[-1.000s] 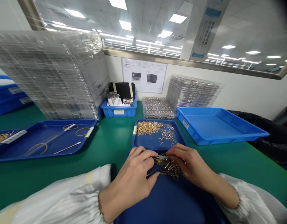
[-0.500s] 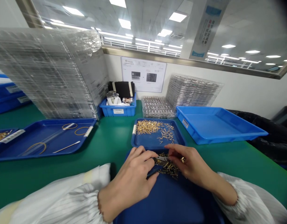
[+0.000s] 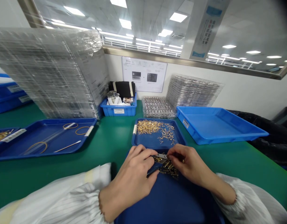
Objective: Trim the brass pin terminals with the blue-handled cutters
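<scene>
My left hand point(image 3: 136, 174) is closed round the dark handles of a pair of pliers point(image 3: 161, 156), whose metal jaws point right. At the jaw tips, my right hand point(image 3: 188, 163) pinches with thumb and forefinger; whatever is between them is too small and hidden to make out. Under both hands lies a heap of small brass-coloured pins point(image 3: 170, 170) in a dark blue tray point(image 3: 171, 199). Just beyond, a second blue tray point(image 3: 143, 141) holds a pile of gold pins point(image 3: 148, 127) and a looser scatter of thin ones point(image 3: 167, 134).
On the left, a blue tray point(image 3: 64, 132) carries rubber bands and a cotton swab point(image 3: 68, 146). Tall wrapped stacks of clear trays point(image 3: 54, 74) stand behind it. A small blue bin point(image 3: 118, 110) sits at the back, and a light-blue tray point(image 3: 222, 124) lies at right.
The fingers of my right hand have drawn in closer together at the plier tips. My left hand keeps its hold on the pliers almost unmoved.
</scene>
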Demonstrator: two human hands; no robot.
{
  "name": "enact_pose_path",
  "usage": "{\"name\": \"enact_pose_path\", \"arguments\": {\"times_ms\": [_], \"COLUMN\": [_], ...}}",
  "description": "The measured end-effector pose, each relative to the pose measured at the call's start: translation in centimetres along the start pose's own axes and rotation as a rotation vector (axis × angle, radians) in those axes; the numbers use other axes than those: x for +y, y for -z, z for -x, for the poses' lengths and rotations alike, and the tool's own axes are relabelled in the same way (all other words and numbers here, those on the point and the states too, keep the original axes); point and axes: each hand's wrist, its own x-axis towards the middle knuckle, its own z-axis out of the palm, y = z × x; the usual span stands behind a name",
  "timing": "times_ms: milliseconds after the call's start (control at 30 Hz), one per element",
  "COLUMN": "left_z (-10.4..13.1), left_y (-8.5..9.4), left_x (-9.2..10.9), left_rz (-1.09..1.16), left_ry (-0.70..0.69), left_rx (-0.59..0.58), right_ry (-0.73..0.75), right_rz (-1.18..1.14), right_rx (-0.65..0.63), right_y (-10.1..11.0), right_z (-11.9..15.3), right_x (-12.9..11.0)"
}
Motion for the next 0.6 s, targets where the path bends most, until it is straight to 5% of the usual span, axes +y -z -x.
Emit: {"name": "enact_pose_path", "arguments": {"times_ms": [333, 600], "left_z": [0.0, -0.29], "left_y": [0.13, 0.41], "left_x": [0.24, 0.65], "left_rz": [0.019, 0.242], "left_ry": [-0.029, 0.039], "left_rx": [0.04, 0.157], "right_ry": [-0.069, -0.142], "right_rz": [-0.117, -0.456], "right_rx": [0.045, 0.049], "right_y": [0.32, 0.85], "right_z": [0.12, -0.24], "right_x": [-0.22, 0.03]}}
